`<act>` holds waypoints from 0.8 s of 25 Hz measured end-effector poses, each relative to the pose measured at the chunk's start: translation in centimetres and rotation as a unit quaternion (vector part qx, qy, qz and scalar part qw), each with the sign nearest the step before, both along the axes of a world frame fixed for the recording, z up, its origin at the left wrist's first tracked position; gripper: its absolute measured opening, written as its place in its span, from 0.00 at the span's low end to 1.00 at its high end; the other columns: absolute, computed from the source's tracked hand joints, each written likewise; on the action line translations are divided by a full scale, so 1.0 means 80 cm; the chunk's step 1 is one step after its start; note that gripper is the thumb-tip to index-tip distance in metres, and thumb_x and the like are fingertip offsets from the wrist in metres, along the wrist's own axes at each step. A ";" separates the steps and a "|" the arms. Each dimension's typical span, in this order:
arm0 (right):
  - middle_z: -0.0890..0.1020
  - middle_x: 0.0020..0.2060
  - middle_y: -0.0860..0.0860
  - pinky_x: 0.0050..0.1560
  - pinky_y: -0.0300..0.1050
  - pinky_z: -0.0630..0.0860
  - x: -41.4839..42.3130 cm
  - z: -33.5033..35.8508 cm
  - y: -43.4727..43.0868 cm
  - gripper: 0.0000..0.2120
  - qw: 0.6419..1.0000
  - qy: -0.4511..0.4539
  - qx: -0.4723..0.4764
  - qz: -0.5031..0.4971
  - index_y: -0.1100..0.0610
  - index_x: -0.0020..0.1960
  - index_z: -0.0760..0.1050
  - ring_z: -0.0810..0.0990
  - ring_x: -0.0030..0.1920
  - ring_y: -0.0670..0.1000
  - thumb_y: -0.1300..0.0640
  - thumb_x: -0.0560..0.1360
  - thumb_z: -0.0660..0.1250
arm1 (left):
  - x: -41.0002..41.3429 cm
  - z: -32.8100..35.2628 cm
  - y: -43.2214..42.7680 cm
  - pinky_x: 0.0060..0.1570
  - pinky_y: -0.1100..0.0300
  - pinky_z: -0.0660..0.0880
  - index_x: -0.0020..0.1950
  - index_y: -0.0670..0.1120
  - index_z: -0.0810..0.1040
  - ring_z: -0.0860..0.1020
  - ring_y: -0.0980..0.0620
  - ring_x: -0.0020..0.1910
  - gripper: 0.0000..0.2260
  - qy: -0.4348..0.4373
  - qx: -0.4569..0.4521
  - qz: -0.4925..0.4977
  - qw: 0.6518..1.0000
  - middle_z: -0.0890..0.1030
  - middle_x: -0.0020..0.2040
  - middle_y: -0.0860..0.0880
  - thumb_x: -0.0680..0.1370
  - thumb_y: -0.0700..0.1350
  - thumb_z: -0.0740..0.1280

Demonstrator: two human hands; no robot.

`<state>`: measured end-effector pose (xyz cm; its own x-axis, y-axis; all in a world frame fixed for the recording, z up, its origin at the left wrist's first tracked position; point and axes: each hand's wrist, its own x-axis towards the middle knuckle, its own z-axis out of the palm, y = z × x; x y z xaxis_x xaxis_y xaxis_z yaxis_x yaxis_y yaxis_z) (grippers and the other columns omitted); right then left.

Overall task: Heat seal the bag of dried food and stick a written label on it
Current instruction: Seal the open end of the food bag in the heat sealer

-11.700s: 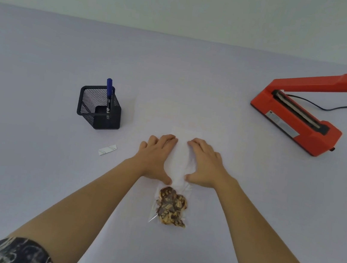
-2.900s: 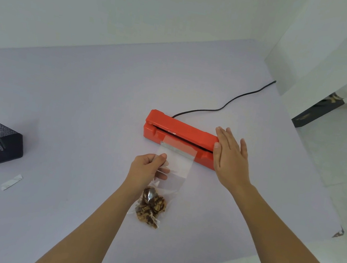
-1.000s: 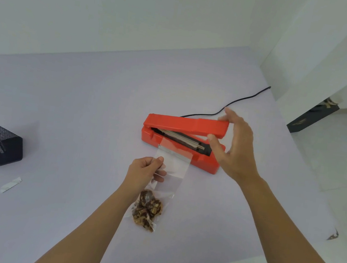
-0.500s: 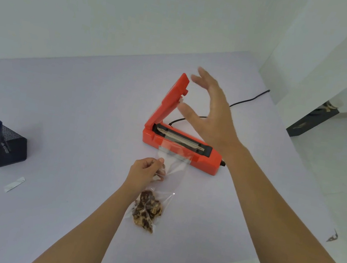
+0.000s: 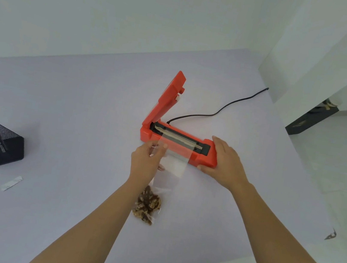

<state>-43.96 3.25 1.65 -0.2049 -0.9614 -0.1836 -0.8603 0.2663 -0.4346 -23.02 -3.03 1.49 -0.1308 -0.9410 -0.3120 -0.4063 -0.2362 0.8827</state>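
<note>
left hand (image 5: 145, 163): thumb and fingers pinch the left edge of the bag's (image 5: 175, 161) clear upper film
right hand (image 5: 227, 163): curled round the right end of the heat sealer (image 5: 146, 135) base, nothing else held
bag: on the table (image 5: 80, 117), dried food (image 5: 147, 204) bunched at the near end, empty top draped over the sealer's front, reaching about to the sealing strip (image 5: 178, 137)
lid (image 5: 168, 101): raised, hinge at left end
key relation: bag's long axis runs away from the person, roughly square to the strip; bag lies between the hands
seal: no weld line discernible
next, likely: label (image 5: 11, 183) lies well left by the mesh pen holder (image 5: 7, 151); left hand is nearer
</note>
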 end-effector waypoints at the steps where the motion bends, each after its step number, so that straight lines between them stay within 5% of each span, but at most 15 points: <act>1: 0.64 0.72 0.55 0.70 0.51 0.60 0.000 -0.002 0.000 0.45 1.000 0.009 0.001 -0.002 0.58 0.73 0.54 0.65 0.69 0.57 0.45 0.66 0.74 | -0.004 0.003 -0.001 0.27 0.66 0.75 0.55 0.44 0.79 0.78 0.55 0.21 0.13 -0.015 -0.013 0.009 1.000 0.82 0.47 0.45 0.77 0.51 0.65; 6: 0.64 0.72 0.55 0.69 0.50 0.60 0.000 -0.005 -0.002 0.45 0.999 0.032 0.005 -0.004 0.58 0.73 0.55 0.67 0.68 0.58 0.45 0.65 0.74 | -0.016 0.023 0.001 0.27 0.70 0.74 0.49 0.46 0.81 0.76 0.57 0.19 0.08 -0.048 -0.046 0.026 0.997 0.82 0.39 0.42 0.78 0.45 0.63; 12: 0.63 0.72 0.55 0.70 0.49 0.57 0.003 -0.003 -0.001 0.45 0.999 0.031 -0.008 0.000 0.59 0.73 0.54 0.65 0.69 0.56 0.46 0.66 0.74 | -0.017 0.038 0.011 0.28 0.71 0.74 0.56 0.49 0.80 0.77 0.58 0.20 0.09 -0.002 -0.057 0.034 0.998 0.80 0.41 0.54 0.78 0.46 0.64; 20: 0.62 0.73 0.54 0.72 0.51 0.55 0.001 -0.010 0.000 0.45 0.999 0.031 -0.009 -0.002 0.58 0.74 0.52 0.62 0.71 0.55 0.45 0.67 0.73 | -0.008 0.058 0.019 0.23 0.70 0.72 0.52 0.45 0.79 0.77 0.52 0.28 0.07 0.040 -0.046 0.057 0.996 0.82 0.39 0.47 0.78 0.45 0.65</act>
<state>-43.87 3.24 0.86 -0.2188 -0.9636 -0.1536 -0.8846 0.2624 -0.3855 -23.67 -1.48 6.10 -0.0416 -0.9753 -0.2169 -0.3088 -0.1939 0.9312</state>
